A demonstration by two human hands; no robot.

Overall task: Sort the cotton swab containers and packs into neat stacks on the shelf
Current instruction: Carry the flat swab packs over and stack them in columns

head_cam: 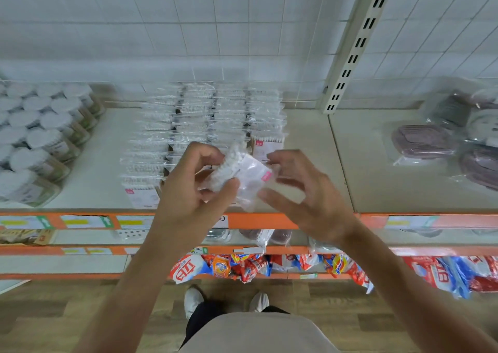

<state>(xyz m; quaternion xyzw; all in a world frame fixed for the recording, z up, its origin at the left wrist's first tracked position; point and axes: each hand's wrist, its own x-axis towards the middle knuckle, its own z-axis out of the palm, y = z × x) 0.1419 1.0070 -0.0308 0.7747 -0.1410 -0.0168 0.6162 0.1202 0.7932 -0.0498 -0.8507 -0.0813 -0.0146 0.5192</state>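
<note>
A clear plastic pack of cotton swabs with a small pink label is held above the front of the shelf. My left hand grips its left end between thumb and curled fingers. My right hand hovers at the pack's right side with fingers spread and loosely bent; whether it touches the wrapper is unclear. Behind them stand several rows of the same swab packs. Round swab containers with white lids are stacked at the left of the shelf.
Bagged purple soap dishes lie on the right shelf section beyond a slotted upright post. Orange shelf edges with price labels run across the front. Lower shelves hold colourful detergent bags. My shoes stand on the wooden floor.
</note>
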